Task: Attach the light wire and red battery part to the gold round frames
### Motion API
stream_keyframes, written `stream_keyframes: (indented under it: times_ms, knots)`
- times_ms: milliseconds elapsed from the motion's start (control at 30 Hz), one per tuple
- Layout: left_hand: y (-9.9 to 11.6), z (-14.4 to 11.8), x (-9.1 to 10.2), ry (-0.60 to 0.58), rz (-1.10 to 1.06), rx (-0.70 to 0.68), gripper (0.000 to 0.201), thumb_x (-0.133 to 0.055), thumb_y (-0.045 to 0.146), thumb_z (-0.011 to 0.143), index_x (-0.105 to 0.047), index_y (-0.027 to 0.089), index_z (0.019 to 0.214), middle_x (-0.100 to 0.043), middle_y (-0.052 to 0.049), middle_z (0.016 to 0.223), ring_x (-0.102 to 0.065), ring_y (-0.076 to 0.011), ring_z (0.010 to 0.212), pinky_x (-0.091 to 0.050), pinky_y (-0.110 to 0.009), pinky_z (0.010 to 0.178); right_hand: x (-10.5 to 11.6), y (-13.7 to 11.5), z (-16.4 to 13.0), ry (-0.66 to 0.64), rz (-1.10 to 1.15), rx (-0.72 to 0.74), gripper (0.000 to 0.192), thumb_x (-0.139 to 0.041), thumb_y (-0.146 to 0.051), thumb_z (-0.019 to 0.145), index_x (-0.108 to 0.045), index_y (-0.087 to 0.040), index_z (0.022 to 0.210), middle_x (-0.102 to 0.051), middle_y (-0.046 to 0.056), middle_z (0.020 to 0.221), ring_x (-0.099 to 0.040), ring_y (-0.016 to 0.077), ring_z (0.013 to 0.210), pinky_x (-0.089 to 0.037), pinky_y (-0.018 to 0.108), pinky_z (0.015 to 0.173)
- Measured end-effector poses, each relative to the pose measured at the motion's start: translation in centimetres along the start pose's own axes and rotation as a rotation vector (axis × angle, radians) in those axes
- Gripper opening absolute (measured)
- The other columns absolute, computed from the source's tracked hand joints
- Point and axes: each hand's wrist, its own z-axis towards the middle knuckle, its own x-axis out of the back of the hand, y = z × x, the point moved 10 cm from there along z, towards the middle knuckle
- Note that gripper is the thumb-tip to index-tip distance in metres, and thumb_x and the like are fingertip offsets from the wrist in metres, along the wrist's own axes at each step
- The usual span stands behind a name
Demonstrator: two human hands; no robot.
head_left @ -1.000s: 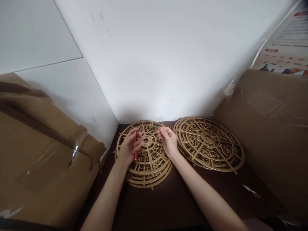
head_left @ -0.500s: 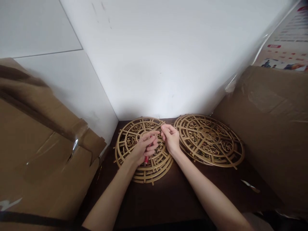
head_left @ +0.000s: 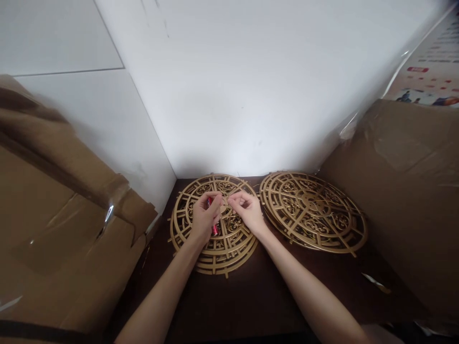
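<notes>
Left hand [head_left: 203, 220] clenched around a small red tool [head_left: 214, 229], right hand [head_left: 247, 212] pinching a thin thread, barely visible, both over the hub of the stacked gold fretwork discs [head_left: 215, 224] lying flat on the table [head_left: 251, 296], steadying fine work.

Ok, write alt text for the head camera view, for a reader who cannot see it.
Two bare hands meet over the left stack of round gold lattice discs on a dark table: the left hand holds a small red object, the right hand pinches something thin, too small to tell. A second stack of discs lies to the right, with cardboard boxes on both sides.
</notes>
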Motion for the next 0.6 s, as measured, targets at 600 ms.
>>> stream_keyframes:
  times_ms: [600]
  knots:
    - [-0.2, -0.2, -0.49, -0.043, 0.144, 0.009, 0.026, -0.071, 0.034, 0.072, -0.058, 0.014, 0.08, -0.053, 0.004, 0.059, -0.029, 0.0009, 0.035, -0.02, -0.013, 0.031, -0.2, 0.02, 0.08, -0.02, -0.017, 0.002, 0.024, -0.065, -0.041, 0.076, -0.063, -0.017, 0.073, -0.046, -0.006, 0.046, -0.044, 0.0084, 0.043, -0.036, 0.022, 0.045]
